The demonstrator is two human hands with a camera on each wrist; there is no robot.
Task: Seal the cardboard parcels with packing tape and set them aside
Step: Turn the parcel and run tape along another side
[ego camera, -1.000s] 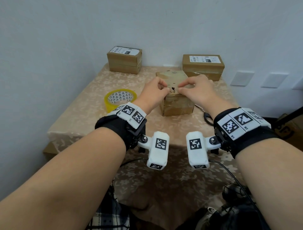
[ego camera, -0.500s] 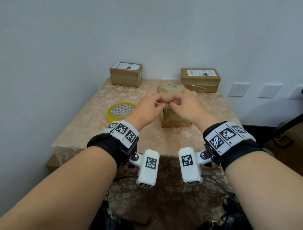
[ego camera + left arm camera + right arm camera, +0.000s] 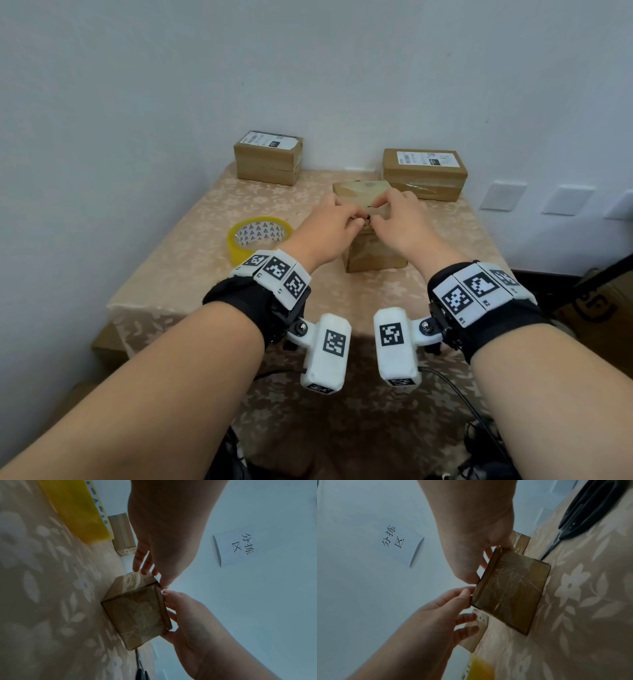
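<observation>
The table, draped in a floral cloth, carried two labelled parcels at its far edge, one left and one right. A third parcel stood mid-table, glossy tape already across its faces. The yellow tape roll lay just left of it. Both the left hand and right hand had fingertips curled in a pinching grip on its near top edge. It looked light and stiff, its taped faces slippery; gripping opposite side walls would suit

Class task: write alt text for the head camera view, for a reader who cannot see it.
Both hands, left hand and right hand, pinch the top front edge of a small taped box on a table. A yellow tape roll lies left; two labelled boxes stand behind.
</observation>
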